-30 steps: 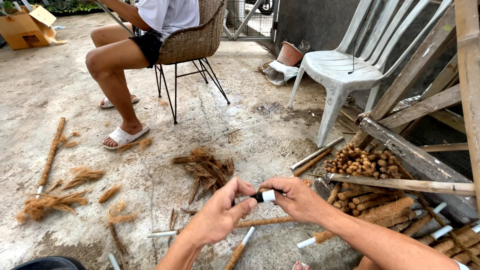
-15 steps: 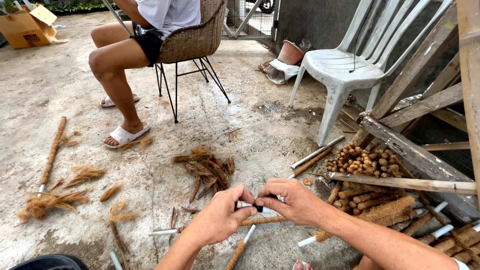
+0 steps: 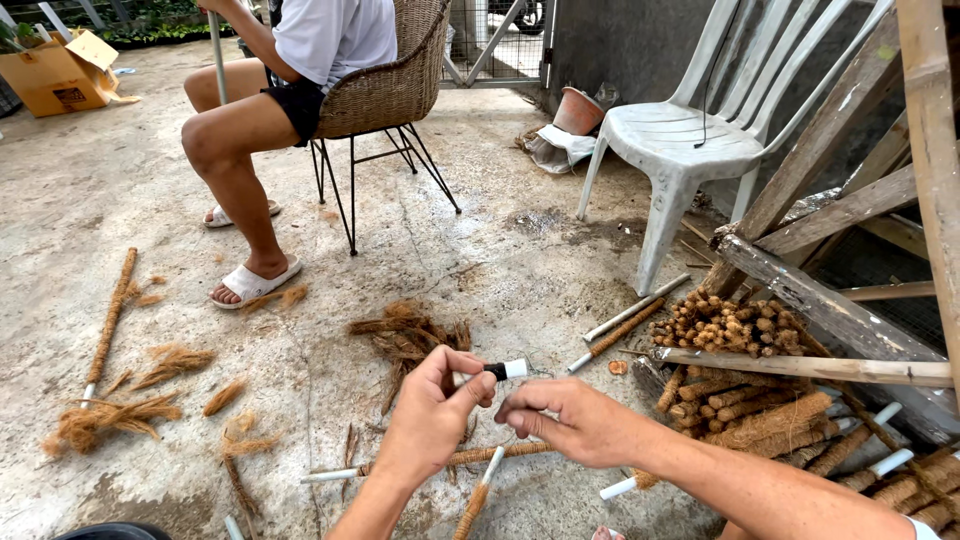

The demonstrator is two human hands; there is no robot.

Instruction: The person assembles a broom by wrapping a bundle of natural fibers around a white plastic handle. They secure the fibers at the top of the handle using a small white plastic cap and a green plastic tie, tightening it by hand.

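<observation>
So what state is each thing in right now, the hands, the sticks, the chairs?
Left hand: pinching a white tube.
White tube: held level, black cap on its end.
Right hand: fingers curled near the tube, contact unclear.
Stack of fibre-wrapped sticks: piled by the wooden frame.
Loose fibre: scattered on the floor.
White plastic chair: upright, unoccupied.
Wicker chair: a person sits in it.

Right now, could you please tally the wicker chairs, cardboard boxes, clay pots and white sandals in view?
Wicker chair: 1
Cardboard box: 1
Clay pot: 1
White sandals: 2
Total: 5
</observation>
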